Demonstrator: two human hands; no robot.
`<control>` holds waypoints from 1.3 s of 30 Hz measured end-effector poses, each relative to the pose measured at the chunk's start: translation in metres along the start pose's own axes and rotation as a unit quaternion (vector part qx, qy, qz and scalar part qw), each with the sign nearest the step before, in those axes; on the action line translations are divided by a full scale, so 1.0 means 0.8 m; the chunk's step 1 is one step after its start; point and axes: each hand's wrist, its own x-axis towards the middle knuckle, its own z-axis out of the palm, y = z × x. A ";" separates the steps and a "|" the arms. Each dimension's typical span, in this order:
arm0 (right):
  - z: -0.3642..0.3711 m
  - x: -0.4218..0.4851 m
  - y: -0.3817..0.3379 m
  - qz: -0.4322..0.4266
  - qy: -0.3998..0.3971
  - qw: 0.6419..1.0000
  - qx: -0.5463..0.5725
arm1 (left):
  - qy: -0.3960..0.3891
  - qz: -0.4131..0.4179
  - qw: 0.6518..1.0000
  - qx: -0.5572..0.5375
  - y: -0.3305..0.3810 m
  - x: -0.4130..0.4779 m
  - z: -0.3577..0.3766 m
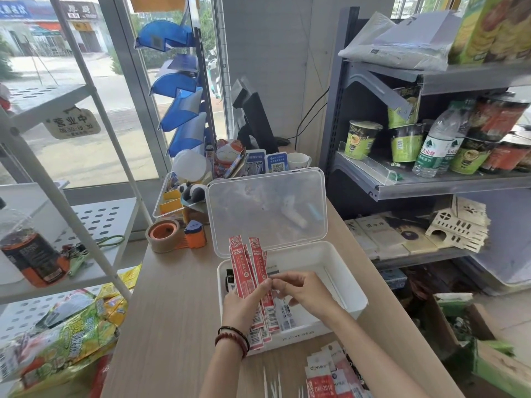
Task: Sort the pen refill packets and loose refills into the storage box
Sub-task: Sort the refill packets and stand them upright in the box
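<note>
- A person's left hand (244, 304) grips a fan of long red refill packets (249, 262), fingers curled round their middle, above the near-left corner of the white plastic storage box (354, 285).
- The right hand (301, 288), just beside it, pinches the fan's right edge, thumb and forefinger together.
- The packets' long axis points away from the person, barcoded ends low inside the box.
- Open box floor lies to the right; the clear hinged lid (267, 208) stands behind.
- Thin white loose refills (273, 382) and red-and-white carded packets (327, 374) wait on the pale wooden counter (172, 311), nearer the right arm.
</note>
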 end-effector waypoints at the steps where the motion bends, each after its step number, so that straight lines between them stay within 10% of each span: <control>1: 0.003 0.000 0.000 0.000 0.001 1.000 0.015 | 0.000 0.001 1.000 -0.003 0.000 0.000 0.000; 39: 0.017 -0.004 -0.003 0.019 0.115 0.993 0.006 | -0.079 -0.014 0.997 0.007 0.008 -0.004 -0.003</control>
